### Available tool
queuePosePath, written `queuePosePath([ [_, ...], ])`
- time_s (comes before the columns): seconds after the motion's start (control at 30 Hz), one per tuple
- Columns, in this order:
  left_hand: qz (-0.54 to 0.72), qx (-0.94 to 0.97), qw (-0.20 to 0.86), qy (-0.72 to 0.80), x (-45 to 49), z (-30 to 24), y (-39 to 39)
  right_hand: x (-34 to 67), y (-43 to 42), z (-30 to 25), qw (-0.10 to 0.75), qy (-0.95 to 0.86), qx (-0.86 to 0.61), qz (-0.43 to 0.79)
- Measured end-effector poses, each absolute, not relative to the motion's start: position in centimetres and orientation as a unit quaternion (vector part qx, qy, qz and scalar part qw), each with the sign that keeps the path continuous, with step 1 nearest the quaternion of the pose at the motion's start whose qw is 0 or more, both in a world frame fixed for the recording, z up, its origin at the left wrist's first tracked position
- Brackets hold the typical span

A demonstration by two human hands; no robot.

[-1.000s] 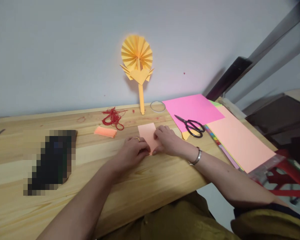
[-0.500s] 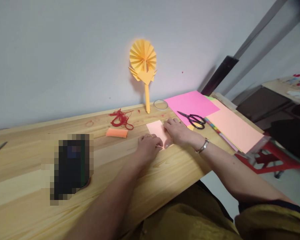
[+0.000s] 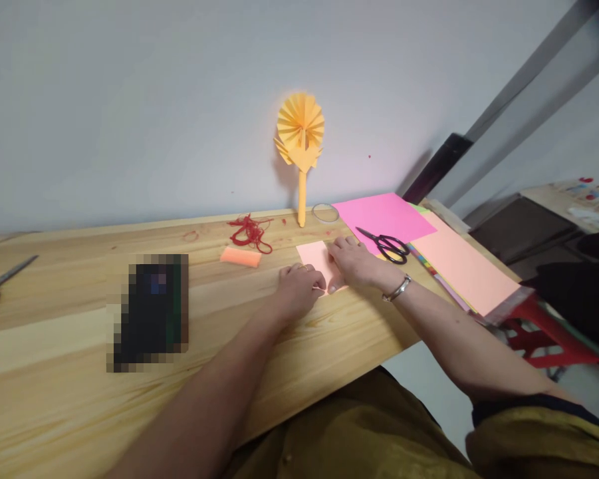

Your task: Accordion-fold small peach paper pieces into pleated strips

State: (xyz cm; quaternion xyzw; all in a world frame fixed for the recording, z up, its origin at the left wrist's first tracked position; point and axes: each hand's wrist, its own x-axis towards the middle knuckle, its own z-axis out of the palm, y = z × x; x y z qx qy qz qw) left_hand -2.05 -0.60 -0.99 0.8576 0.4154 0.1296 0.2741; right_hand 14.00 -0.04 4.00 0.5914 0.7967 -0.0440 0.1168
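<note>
A small sheet of pale pink paper (image 3: 312, 251) lies on the wooden table in front of me. My left hand (image 3: 302, 287) is closed at its near left part, fingers curled in and pinching the near edge. Over the paper's right side rests my right hand (image 3: 352, 265), its bent fingers pressing it down and the thumb low at the near edge. Both hands hide much of the sheet. Left of them lies a pleated orange paper piece (image 3: 240, 257). Behind that is a tangle of red string (image 3: 249, 233).
A yellow paper fan flower (image 3: 300, 133) leans on the wall. Black-handled scissors (image 3: 391, 249) lie partly on bright pink paper (image 3: 383, 216), beside a paper stack (image 3: 471, 259). A clear ring (image 3: 326, 213), a blurred dark object (image 3: 152, 313) and other scissors (image 3: 4, 286) are on the table (image 3: 54, 399).
The camera view has shifted a little, so more of the scissors at the far left shows. Both hands keep nearly the same hold on the pale pink paper.
</note>
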Motion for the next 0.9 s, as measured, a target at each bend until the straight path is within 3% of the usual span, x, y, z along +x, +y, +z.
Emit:
queuePosePath([
  [0.47,0.142,0.851,0.289,0.414,-2.0,-0.2,-0.9,15.4,1.1,2.4,0.074,0.833,0.546,-0.057],
  [0.9,0.17,0.852,0.254,0.425,-1.5,-1.0,-1.2,17.4,1.3,0.8,-0.032,0.864,0.491,-0.106],
])
